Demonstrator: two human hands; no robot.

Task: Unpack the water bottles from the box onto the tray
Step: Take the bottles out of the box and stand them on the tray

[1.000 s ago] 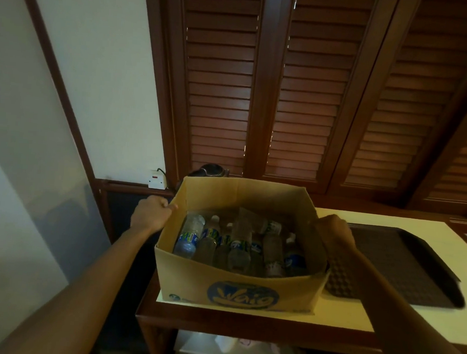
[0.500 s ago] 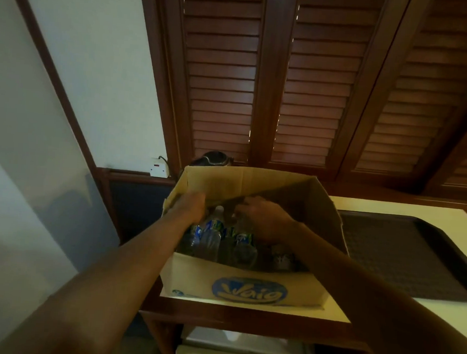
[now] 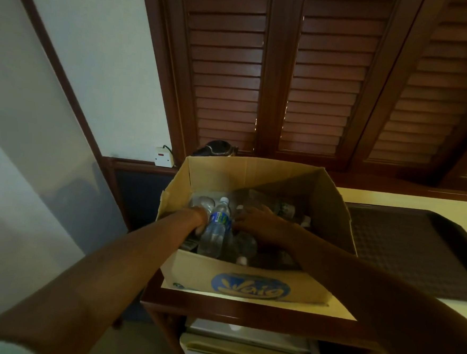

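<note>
An open cardboard box (image 3: 254, 178) with a blue logo stands on the table's left end and holds several clear water bottles. Both my hands are down inside it. My left hand (image 3: 199, 219) wraps around a bottle with a blue label (image 3: 217, 228) near the box's left wall. My right hand (image 3: 262, 223) lies over other bottles (image 3: 245, 244) in the middle, fingers curled; what it grips is hidden. A dark textured tray (image 3: 415, 250) sits on the table just right of the box, with nothing on it.
The cream-topped wooden table (image 3: 407, 198) stands against brown louvred shutters. A dark object (image 3: 215, 148) sits behind the box, and a white wall socket (image 3: 164, 157) is at the left. A white appliance (image 3: 248, 349) sits under the table.
My hands left the box's side walls and went down among the bottles. The left hand has closed around the blue-labelled bottle, and the camera has moved closer.
</note>
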